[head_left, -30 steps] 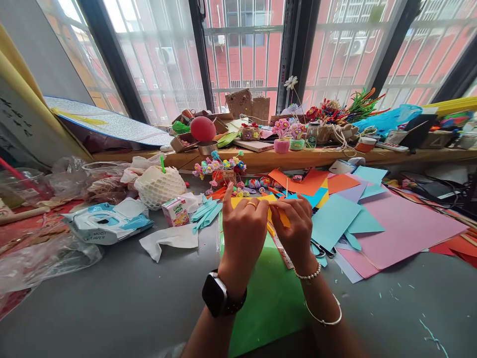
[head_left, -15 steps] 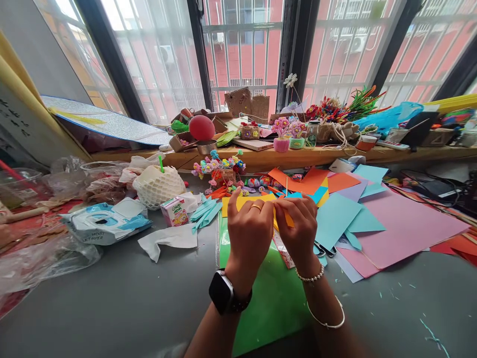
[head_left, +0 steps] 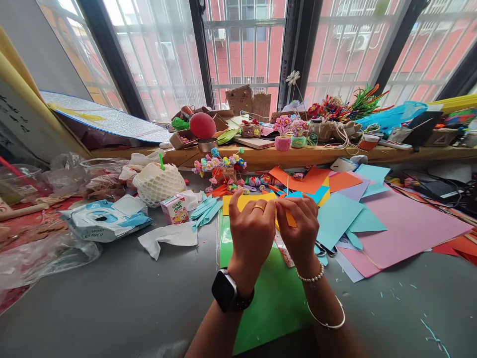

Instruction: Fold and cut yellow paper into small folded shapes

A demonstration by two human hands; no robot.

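Note:
My left hand [head_left: 253, 228] and my right hand [head_left: 300, 223] meet fingertip to fingertip above the front of the table. Both are closed in a pinch, and the small thing between the fingertips is mostly hidden. Behind and under them lies yellow paper [head_left: 244, 199], which also shows between the two hands. A thin pale stick [head_left: 287, 184] rises just beyond the right fingers. Below the wrists is a shiny green sheet [head_left: 270, 303]. Scissors [head_left: 320, 248] lie beside the right hand, partly covered by turquoise paper [head_left: 337, 219].
On the left are a wet-wipe pack [head_left: 106, 219], a small pink carton [head_left: 175, 210], a tissue [head_left: 171, 238] and folded turquoise strips [head_left: 206, 211]. A large pink sheet [head_left: 413, 223] and orange paper [head_left: 307, 180] spread rightward. Craft flowers [head_left: 219, 164] stand before the wooden ledge [head_left: 257, 159].
Both hands have shifted very slightly to the right in the picture, along with a small shift of the whole view. The fingertips stay pinched together.

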